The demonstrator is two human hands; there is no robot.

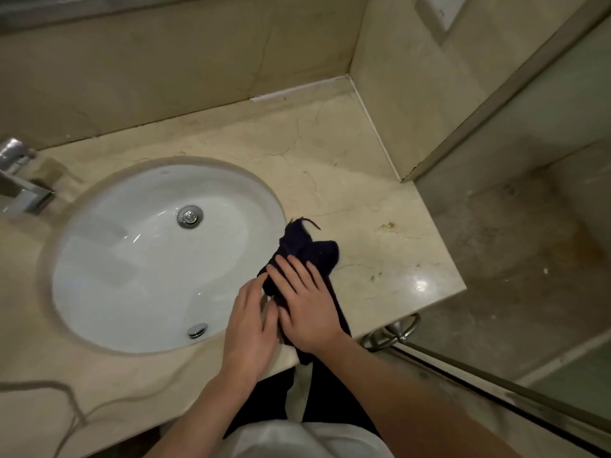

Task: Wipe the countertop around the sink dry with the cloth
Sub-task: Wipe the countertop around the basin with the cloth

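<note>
1. Your beige veined marble countertop (347, 180) fills the middle of the frame, running from the lower left to a square corner at centre right.
2. The oval white porcelain sink (139, 259) is set into the countertop at centre left, with a chrome drain plug (189, 217) toward its upper side.
3. The dark navy cloth (305, 251) lies bunched on the countertop just right of the sink rim, below frame centre; its lower end hangs over the front edge.
4. Your right hand (305, 307) lies flat on the cloth, fingers straight and slightly spread, pressing rather than gripping.
5. Your left hand (249, 325) sits just beside it on the left, fingers extended, tips touching the cloth's left edge; no closed grip shows.
6. A square chrome faucet (20, 180) stands at the left edge.
</note>
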